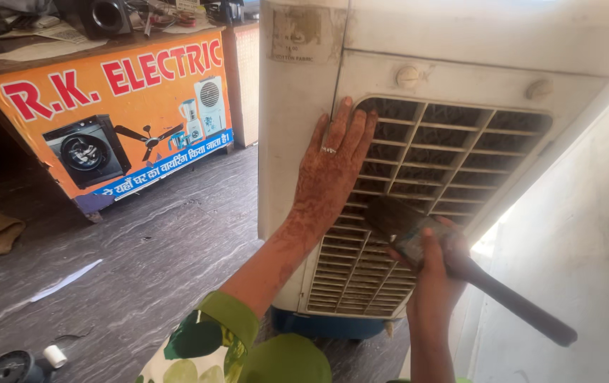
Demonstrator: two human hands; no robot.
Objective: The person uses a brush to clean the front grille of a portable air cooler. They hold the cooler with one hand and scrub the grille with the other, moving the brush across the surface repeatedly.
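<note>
- Left hand (333,167): laid flat and unclenched, fingers spread, grasping nothing. Palm and fingers press on the left edge of the grille (425,198), at centre frame. A ring sits on one finger; reddish-brown patterning covers the back of the hand and the wrist.
- Right hand (432,273): clenched around a brush (418,237) at the ferrule, lower centre-right of the frame. Thumb lies on top of the ferrule.
- Brush: dark bristles point up-left and touch the grille slats just beside the left wrist. Its black handle runs down-right toward the lower right of the frame, clear of the hand.
- Grille: off-white slatted panel, tilted in view, set in the side of a cooler (304,92). Dark, dusty padding shows behind the slats.
- Cooler: a tall off-white cabinet filling the upper centre and right of the frame. Surface is grimy. Two round knobs (407,76) sit above the grille. A blue base shows at the bottom edge.
- Sleeve (212,340): green with a pale leaf print, lower centre.
- Counter (113,106): upper left, fronted with an orange sign bearing pictures of appliances.
- Floor (162,248): grey, streaked stone. A white strip lies at left; a small white roll (55,355) and a dark round object rest at lower left.
- Wall (574,255): pale, at right, near the cooler.
</note>
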